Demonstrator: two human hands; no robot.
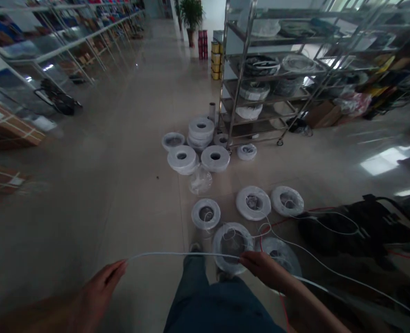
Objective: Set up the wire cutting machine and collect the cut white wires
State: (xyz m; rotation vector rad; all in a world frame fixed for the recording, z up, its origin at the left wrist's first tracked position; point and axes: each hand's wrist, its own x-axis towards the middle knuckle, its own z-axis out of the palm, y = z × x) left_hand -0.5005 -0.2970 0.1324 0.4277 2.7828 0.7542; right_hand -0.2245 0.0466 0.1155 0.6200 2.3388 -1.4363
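White cable (177, 254) is stretched level between both hands, low in the head view and just in front of the person's knee (205, 296); judging by the taut, straight run, it's held that way to keep a set length free of slack. Left hand (99, 289) sits left of the knee, arm coming in from the lower left, fingers curled shut with the cable end pinched at the fingertips. Right hand (265, 269) sits right of the knee, forearm angled in from the lower right corner, knuckles up, closed around the cable; the line passes through the grip and trails off right across the floor (121, 185). Just beyond the knee lies a wire coil (231, 245) with loose turns on top, likely the feed source (can't confirm which coil the cable actually leaves). More coils sit further out from the knee: one (205, 214) straight ahead, two (253, 202) up and right, a stacked cluster (200, 132) well beyond, next to a wheeled metal rack (246, 78). A red wire (284, 219) runs near the coils, right of the knee, toward a dark bag-like heap (360, 229) (blurred, can't tell what it is). Shelving (52, 46) lines the aisle far left of the knee.
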